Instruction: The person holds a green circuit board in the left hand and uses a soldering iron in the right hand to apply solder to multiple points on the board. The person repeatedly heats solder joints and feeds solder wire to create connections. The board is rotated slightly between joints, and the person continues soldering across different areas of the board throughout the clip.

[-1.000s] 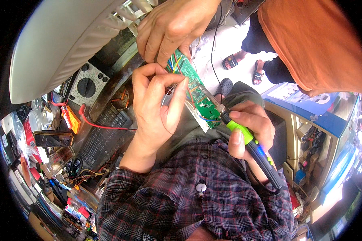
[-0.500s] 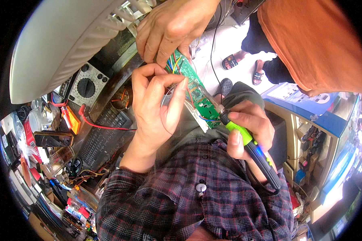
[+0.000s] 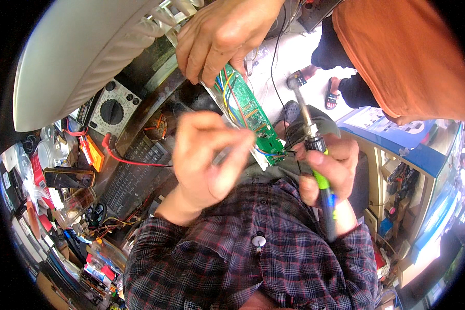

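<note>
My right hand [image 3: 341,157] is closed around a soldering iron [image 3: 321,178] with a black and lime-green handle. Its metal tip points up and away, off the board. To its left is a long green circuit board [image 3: 249,103] in a pale tray, with red, yellow and blue wires along it. My left hand [image 3: 204,160] is beside the board's near half, smeared by motion. Thumb and forefinger look pinched together; whatever is between them cannot be made out. At the board's far end, another person's hand [image 3: 225,39] grips it.
A multimeter [image 3: 113,107] with a red lead stands at left, near a dark keyboard [image 3: 132,175] and a phone [image 3: 70,177]. A large pale casing [image 3: 82,62] fills the upper left. A person in an orange top [image 3: 403,57] stands at right, by a blue-edged counter [image 3: 423,155].
The soldering iron has lifted off the board and swung right, its tip pointing further upward. My left hand has dropped toward me. The thin solder wire seen in its pinch before no longer shows clearly.
</note>
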`<state>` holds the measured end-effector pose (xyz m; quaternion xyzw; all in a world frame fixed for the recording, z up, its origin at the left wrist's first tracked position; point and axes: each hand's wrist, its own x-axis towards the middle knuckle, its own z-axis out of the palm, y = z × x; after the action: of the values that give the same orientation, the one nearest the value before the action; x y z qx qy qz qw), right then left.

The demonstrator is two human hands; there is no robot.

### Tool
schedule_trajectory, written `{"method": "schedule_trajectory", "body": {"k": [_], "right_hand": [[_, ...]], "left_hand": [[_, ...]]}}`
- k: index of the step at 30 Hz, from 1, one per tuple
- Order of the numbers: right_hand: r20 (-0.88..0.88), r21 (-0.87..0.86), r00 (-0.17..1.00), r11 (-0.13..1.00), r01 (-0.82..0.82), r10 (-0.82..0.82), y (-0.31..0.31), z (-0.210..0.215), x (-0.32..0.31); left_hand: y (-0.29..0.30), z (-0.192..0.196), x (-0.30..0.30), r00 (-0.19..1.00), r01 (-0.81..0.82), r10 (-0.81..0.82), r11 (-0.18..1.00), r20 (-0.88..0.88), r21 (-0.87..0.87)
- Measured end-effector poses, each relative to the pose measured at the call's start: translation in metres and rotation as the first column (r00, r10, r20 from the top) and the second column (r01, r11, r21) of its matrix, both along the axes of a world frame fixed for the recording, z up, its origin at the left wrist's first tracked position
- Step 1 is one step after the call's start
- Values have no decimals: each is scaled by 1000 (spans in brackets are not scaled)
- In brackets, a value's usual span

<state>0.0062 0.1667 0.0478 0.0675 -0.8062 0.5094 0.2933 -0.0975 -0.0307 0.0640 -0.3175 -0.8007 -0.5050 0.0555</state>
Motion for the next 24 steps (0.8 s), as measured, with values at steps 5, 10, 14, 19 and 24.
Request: {"method": "schedule_trajectory", "body": {"k": [5,10,14,19,24], "right_hand": [[87,128,995,990,-56,45,-3,-19,9],[147,131,982,982,-135,115,5,-18,18],[44,319,998,947,-51,39,4,-1,8],[243,100,963,984,-145,117,7,-11,20],[325,45,943,995,-85,66,5,-7,16]], "left_hand": [[-1,4,18,941,237,-254,966,221,103],[-1,0,24,920,255,-289,954,264,156],[-1,1,24,905,274,-314,946,286,173],[-2,3,26,916,221,-272,956,294,193],[-6,-7,22,972,69,-120,968,203,243]]}}
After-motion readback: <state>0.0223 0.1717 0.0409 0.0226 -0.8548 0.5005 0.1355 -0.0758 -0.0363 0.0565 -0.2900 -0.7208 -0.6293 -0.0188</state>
